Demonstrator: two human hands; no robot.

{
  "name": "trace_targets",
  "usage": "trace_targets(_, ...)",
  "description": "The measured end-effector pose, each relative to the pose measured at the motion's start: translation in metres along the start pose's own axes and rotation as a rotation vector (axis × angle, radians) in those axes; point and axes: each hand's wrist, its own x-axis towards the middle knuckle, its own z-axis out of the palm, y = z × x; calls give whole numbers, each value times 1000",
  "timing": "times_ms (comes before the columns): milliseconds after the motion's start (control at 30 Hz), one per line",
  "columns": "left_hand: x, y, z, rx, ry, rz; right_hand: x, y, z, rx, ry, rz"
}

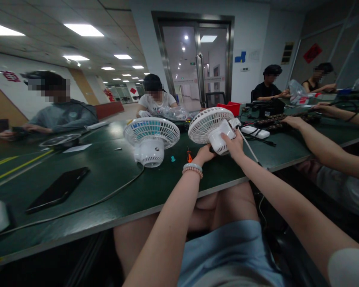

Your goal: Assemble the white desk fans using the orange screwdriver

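A white electric fan point(220, 137) is tilted in front of me, its round grille point(211, 123) facing away to the upper left. My right hand point(235, 144) is wrapped around the side of its motor housing, thumb on the back. At the housing's lower left edge, my left hand point(206, 154) grips the same fan; its fingertips are partly hidden. To the left stands a second white fan point(151, 153), back towards me. Between the two fans lie an orange-handled screwdriver point(189, 155) and a small teal plastic piece point(172, 159).
A black phone point(58, 189) lies left on the green table point(107, 179), where a grey cord point(107, 198) runs along the front. A white power strip point(255, 132) and red bin point(231, 107) are behind the held fan. A neighbour's arms point(317, 139) reach in from the right; several people sit around.
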Motion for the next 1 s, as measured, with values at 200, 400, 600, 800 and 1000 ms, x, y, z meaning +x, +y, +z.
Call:
trace_targets(200,2,0,2,54,2,-26,1,5,4,35,48,62)
trace_targets(400,4,2,2,95,1,-44,-1,5,6,38,50,60)
trace_targets(600,2,5,3,93,17,-28,-1,1,4,23,44,11)
trace_targets(800,-3,6,0,75,35,-32,-4,-1,3,-71,-27,19)
trace_targets(1000,0,0,2,88,32,-14,-4,1,4,-71,-46,-12)
